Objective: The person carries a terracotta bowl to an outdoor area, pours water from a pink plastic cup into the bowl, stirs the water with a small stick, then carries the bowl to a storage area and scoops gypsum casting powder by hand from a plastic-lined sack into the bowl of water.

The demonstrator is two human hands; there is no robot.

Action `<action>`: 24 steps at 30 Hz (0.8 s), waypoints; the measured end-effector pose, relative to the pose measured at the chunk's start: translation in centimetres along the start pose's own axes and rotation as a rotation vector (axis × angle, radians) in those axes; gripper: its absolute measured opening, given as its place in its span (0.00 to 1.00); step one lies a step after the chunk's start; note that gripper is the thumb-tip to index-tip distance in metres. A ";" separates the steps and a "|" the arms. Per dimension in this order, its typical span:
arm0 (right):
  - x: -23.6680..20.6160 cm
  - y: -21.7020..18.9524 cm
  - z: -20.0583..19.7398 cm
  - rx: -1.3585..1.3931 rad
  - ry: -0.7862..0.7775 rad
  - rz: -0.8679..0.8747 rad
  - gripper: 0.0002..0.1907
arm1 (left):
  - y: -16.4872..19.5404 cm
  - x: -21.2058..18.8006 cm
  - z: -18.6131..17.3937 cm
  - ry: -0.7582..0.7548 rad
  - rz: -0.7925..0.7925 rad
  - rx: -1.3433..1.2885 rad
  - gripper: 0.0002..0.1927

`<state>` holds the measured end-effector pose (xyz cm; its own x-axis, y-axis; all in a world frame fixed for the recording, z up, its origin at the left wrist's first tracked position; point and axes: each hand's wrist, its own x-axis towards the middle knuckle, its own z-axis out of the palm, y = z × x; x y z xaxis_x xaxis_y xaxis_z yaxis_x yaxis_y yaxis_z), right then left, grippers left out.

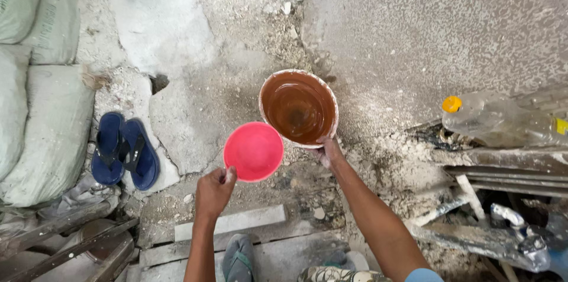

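My left hand (214,191) grips the handle of a pink plastic scoop (254,151), held level just left of a bucket. My right hand (328,151) holds the near rim of that round bucket (324,84), which has a whitish, plaster-caked edge and is filled with brown liquid. The scoop's bowl looks empty and nearly touches the bucket's left side. Both are held above a dusty, rubble-strewn concrete floor.
A pair of blue flip-flops (123,150) lies at the left beside stacked grey-green sacks (39,110). A clear plastic bottle with a yellow cap (497,120) rests on dirty planks at the right. Wooden boards (236,223) and my sandalled foot (238,259) are below.
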<state>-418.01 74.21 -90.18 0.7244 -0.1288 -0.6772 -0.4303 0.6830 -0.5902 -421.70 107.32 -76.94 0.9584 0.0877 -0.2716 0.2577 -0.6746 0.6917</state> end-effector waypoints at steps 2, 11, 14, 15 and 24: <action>-1.4 -0.1 -0.9 -0.028 0.051 0.019 0.21 | -0.1 0.6 -0.4 -0.016 -0.049 -0.041 0.23; -8.6 1.6 -5.7 0.045 0.121 -0.029 0.31 | -1.8 5.0 0.0 0.100 0.033 0.045 0.29; -11.8 2.6 -8.6 0.174 0.147 -0.058 0.34 | -2.8 7.1 2.0 0.127 0.090 0.055 0.28; -12.8 2.7 -9.8 0.119 0.177 -0.057 0.35 | -3.0 7.9 2.9 0.134 0.106 0.060 0.27; -21.4 6.2 -17.2 0.225 0.215 -0.160 0.38 | -2.1 14.2 14.3 0.104 0.155 -0.011 0.23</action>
<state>-445.51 68.84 -86.92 0.6329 -0.3795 -0.6749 -0.1735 0.7800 -0.6013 -410.39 99.49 -91.80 0.9941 0.0593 -0.0910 0.1070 -0.6781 0.7272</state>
